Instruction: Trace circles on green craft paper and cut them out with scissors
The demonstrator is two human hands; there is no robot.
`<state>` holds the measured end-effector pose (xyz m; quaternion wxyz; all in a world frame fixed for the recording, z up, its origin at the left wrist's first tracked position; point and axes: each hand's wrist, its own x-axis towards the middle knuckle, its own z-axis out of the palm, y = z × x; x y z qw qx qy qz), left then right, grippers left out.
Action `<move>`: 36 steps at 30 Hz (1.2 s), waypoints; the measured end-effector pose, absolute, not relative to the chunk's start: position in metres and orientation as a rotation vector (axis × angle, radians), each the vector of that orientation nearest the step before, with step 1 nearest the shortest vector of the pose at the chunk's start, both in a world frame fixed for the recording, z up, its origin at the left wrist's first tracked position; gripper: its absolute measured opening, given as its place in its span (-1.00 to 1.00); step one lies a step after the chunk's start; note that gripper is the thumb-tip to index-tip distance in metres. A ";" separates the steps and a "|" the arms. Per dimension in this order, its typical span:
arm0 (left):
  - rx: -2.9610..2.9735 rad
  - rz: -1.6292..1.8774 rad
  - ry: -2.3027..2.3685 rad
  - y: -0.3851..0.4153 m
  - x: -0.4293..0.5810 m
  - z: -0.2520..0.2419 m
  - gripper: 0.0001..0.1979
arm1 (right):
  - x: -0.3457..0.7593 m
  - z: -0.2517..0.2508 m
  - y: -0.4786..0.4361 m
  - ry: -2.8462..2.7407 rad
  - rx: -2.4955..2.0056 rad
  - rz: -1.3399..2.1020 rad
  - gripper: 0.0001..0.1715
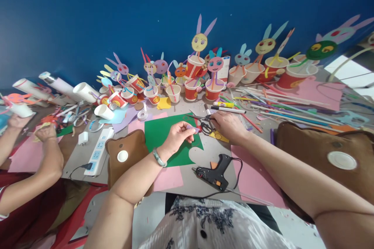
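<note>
My left hand [179, 136], with a bangle at the wrist, pinches a small piece of purple paper [192, 128] above a green paper sheet [159, 134]. Black-handled scissors [206, 127] lie to its right, blades pointing left over the sheet. Reaching in from the right, my right hand [229, 126] has its fingers closed at the upper scissors handle. Yellow paper with cut-out holes [219, 136] lies just under that hand. A black marker [228, 109] and a yellow glue stick [223, 104] are right behind its fingers.
A black glue gun [217, 173] with its cord lies near the front edge. Paper cups with rabbit faces [195, 66] line the blue wall. Brown cushions [127, 155] flank the work area. A power strip [99, 151] is at left, beside another person's arms [43, 155].
</note>
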<state>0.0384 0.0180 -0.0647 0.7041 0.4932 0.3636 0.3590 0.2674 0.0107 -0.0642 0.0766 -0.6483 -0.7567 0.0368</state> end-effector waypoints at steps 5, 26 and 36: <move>1.082 0.836 0.805 0.019 0.038 -0.064 -0.72 | 0.267 -0.071 0.009 -2.051 -1.889 0.184 -0.69; 1.079 1.013 0.808 0.026 0.034 -0.056 -0.71 | 0.256 -0.054 0.006 -1.499 -1.313 1.128 -0.47; 1.115 1.057 0.840 0.028 0.032 -0.052 -0.67 | 0.261 -0.033 -0.001 -1.915 -1.380 1.067 -0.55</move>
